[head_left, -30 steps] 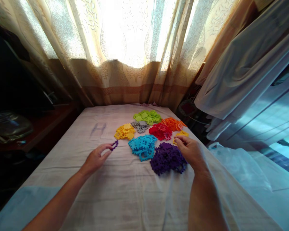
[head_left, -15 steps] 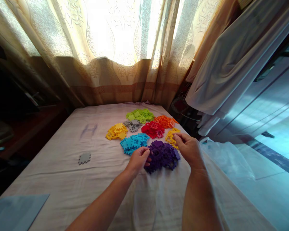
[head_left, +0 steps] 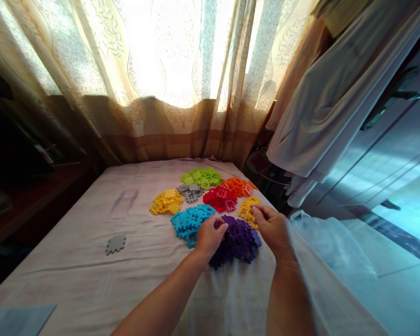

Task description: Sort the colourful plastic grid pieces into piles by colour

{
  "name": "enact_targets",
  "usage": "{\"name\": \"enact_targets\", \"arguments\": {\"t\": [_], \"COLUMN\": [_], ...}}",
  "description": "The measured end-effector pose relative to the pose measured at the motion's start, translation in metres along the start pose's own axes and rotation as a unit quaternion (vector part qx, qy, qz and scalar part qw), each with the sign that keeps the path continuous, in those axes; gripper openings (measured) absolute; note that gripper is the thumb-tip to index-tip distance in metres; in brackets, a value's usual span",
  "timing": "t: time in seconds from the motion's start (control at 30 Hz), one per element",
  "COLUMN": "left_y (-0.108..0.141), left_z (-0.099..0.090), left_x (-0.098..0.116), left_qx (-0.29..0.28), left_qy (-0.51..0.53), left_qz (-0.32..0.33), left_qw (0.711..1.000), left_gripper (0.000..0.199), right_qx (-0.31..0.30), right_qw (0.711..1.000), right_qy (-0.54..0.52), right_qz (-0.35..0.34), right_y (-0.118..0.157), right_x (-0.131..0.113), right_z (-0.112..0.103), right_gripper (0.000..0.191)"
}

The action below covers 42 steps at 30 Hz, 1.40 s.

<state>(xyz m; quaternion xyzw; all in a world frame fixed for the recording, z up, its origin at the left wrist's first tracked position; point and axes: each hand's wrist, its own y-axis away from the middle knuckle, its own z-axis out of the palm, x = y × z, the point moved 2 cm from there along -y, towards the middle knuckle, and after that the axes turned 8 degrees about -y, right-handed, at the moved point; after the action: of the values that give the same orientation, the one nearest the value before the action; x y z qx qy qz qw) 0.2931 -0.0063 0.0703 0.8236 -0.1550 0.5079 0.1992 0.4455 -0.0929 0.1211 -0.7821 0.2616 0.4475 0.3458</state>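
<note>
Here's your left hand, fingers curled at the purple pile, right of centre on the cloth-covered table. Your right hand, fingertips bunched, meets the yellow pieces by the right edge; whether either grips anything, I can't tell. Sunlit curtains hang beyond the far edge, pale clothes off the right.

2 bare hands w/ bare forearms, L+R
</note>
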Motion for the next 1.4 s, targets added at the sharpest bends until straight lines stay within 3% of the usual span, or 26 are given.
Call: {"name": "enact_targets", "arguments": {"t": [0.17,0.3,0.4,0.5,0.57,0.67,0.73,0.9,1.1,1.4], "left_y": [0.008,0.017,0.025,0.036,0.046,0.064,0.076,0.094,0.083,0.052], "left_z": [-0.006,-0.036,-0.085,-0.15,-0.193,-0.243,-0.262,-0.27,-0.275,-0.286], "left_x": [-0.01,-0.027,-0.048,-0.075,-0.097,-0.13,-0.15,-0.168,-0.15,-0.124], "left_qx": [0.005,0.017,0.078,0.166,0.222,0.258,0.261,0.215,0.14,0.068], "left_qy": [-0.024,-0.048,-0.12,-0.25,-0.34,-0.441,-0.478,-0.514,-0.527,-0.541], "left_qz": [0.036,0.065,0.097,0.111,0.103,0.052,-0.002,-0.077,-0.061,-0.016], "left_qw": [0.999,0.997,0.985,0.948,0.908,0.858,0.838,0.827,0.836,0.838], "left_gripper": [0.015,0.019,0.024,0.03,0.033,0.04,0.047,0.054,0.055,0.036], "right_qx": [0.011,0.022,0.025,0.017,0.011,0.006,0.005,-0.007,-0.007,-0.019], "right_qw": [1.0,1.0,1.0,1.0,1.0,1.0,0.999,0.998,0.995,0.998], "right_qy": [0.002,-0.003,-0.008,-0.007,0.003,0.015,0.024,0.048,0.051,0.044], "right_qz": [-0.007,-0.003,-0.012,-0.024,-0.025,-0.023,-0.033,-0.05,-0.085,-0.045], "right_y": [0.0,-0.002,-0.003,-0.002,-0.001,0.0,0.0,0.0,0.0,0.002], "right_x": [0.0,0.005,0.006,0.004,0.003,0.005,0.008,0.016,0.02,0.006], "right_z": [-0.002,-0.003,-0.001,0.003,0.006,0.01,0.012,0.018,0.021,0.02], "right_gripper": [0.042,0.041,0.041,0.042,0.043,0.043,0.042,0.04,0.037,0.043]}}
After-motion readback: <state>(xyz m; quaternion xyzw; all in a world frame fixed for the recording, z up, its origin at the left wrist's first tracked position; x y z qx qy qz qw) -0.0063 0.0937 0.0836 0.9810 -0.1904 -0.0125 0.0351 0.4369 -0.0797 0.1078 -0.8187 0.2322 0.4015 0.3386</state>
